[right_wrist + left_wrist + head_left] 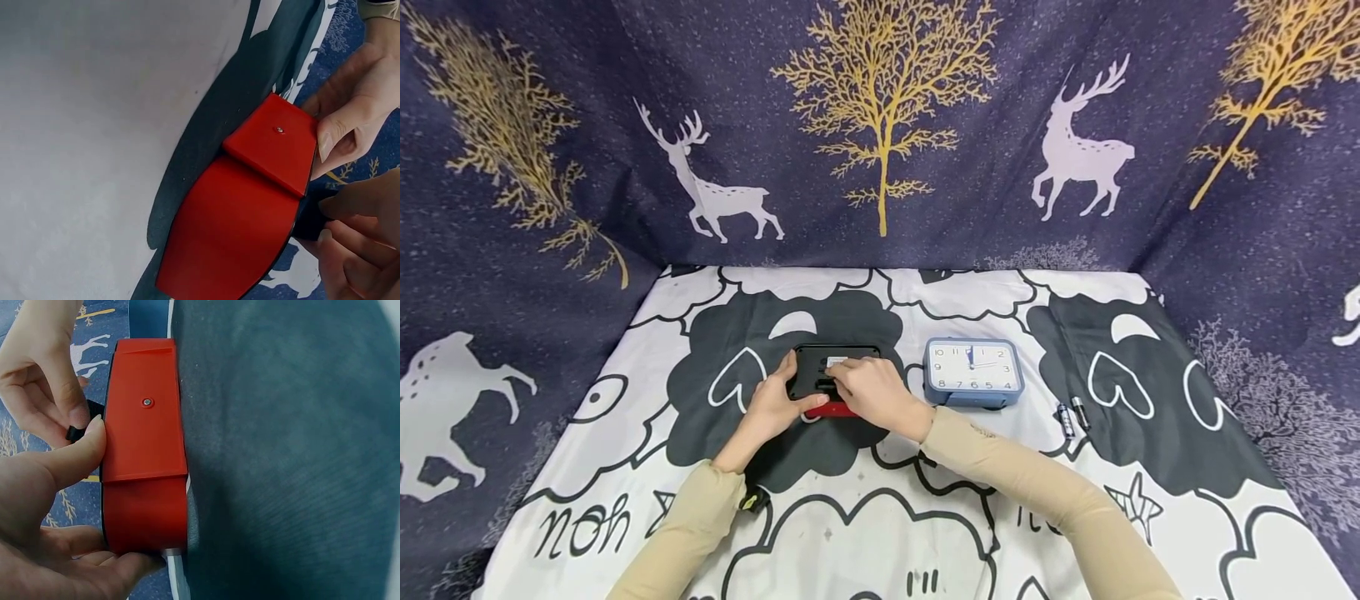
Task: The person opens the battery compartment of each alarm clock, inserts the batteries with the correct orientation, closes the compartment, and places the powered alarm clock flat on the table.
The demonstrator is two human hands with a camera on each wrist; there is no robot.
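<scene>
A red clock (831, 410) lies with its black back (807, 372) facing up on the patterned cloth; its face is hidden. My left hand (772, 406) grips its left end, thumb on the near edge and fingers round the far side. Over the back, my right hand (876, 392) pinches a small black cover (84, 425) between thumb and fingers. This black piece (310, 215) stands out from the back, and whether it is fully detached I cannot tell. In the left wrist view, a screw shows in the red side (144, 425).
A blue clock (972, 367) stands to the right, its white dial showing. Farther right lie two batteries, one silvery (1065, 421) and one dark (1081, 412). A small black-and-yellow object (754, 500) is beside the left forearm. A dark patterned curtain (955, 225) hangs behind the table.
</scene>
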